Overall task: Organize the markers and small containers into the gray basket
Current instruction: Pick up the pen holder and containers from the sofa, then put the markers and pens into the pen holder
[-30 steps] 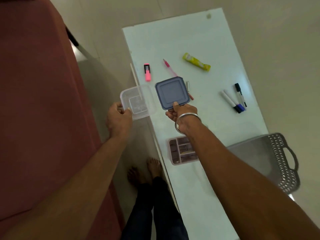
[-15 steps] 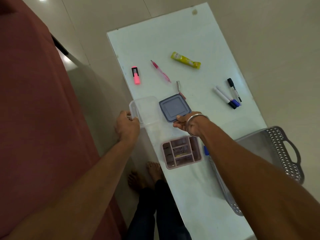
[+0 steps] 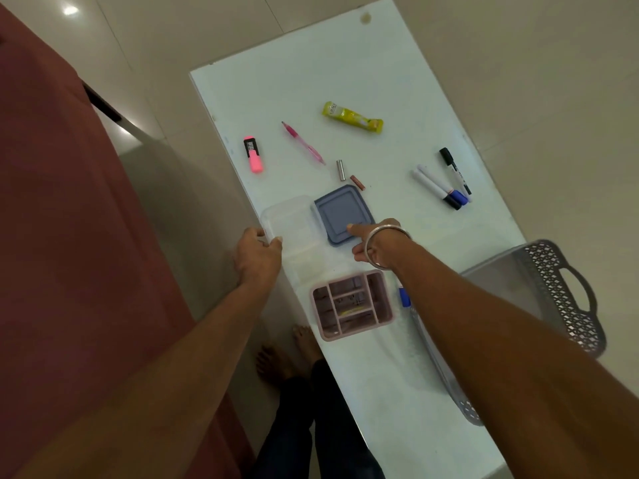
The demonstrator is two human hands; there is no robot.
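Lowered lid (image 3: 342,216) held level beside clear container (image 3: 288,224).

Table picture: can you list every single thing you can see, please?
table: 1, white, centre
highlighter: 1, pink, far left
pen: 1, pink, beside highlighter
packet: 1, yellow, far middle
markers: 3, white, black or blue caps, right edge
cylinders: 2, silver and reddish, beyond lid
lid: 1, grey-blue, middle
box: 1, clear, left of lid
organizer: 1, pink, near edge
cap: 1, blue, right of organizer
basket: 1, grey, right side
bangle: 1, silver, right wrist
feet: 2, bare, floor
left hand: grips box
right hand: pinches lid
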